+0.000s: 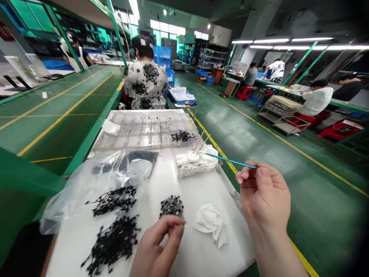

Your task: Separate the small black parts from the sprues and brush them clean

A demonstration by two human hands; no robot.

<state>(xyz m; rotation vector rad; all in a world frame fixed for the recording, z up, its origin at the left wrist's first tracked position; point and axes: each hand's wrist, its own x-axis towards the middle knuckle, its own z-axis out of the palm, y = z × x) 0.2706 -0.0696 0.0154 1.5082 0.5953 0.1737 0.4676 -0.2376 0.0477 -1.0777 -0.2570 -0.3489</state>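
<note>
Blue stick (230,161) pinched in right hand (265,198); left hand (157,246) apparently pinched shut beside black rings (172,206).

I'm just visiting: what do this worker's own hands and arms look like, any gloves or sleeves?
Both are bare. The left hand and the right hand wear no gloves, and no ring, watch or wristband shows. The right forearm is uncovered as far as the picture's edge, with no sleeve in view. The nails look short and unpainted.

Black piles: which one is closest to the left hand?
The small round pile of rings, just beyond the left hand's fingertips. The two branchy piles lie farther left; another sits far off in the clear tray.
</note>
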